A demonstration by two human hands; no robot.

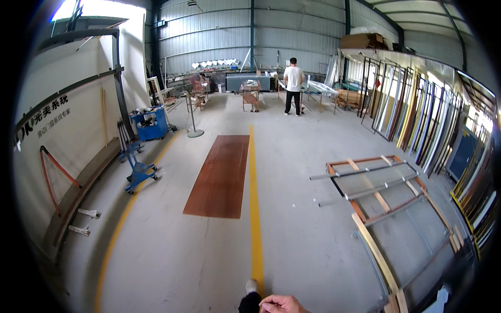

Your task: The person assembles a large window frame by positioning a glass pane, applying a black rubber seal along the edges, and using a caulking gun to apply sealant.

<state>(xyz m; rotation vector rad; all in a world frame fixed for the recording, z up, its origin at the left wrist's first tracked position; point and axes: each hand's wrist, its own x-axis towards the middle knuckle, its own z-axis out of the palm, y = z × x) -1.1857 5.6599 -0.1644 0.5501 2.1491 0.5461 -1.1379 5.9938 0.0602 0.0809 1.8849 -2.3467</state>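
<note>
My right hand (283, 303) is at the bottom edge, just right of my dark trouser leg (249, 302). Its fingers are curled in and pressed together; whatever they may hold is hidden. Below my hand, a light-coloured shoe (251, 286) stands by the yellow floor line (255, 229). Nowhere in the picture does my left hand show. Ahead of me, a long reddish-brown panel (219, 177) lies flat on the grey floor, left of that line and well out of reach of my hand.
Brown and metal frames with wooden strips (383, 188) lie on the right. Many upright profiles (412, 109) lean along the right wall. On the left are blue wheeled stands (138, 172), a blue cart (151, 124) and a white board (68, 120). A person (293, 86) stands far ahead near benches.
</note>
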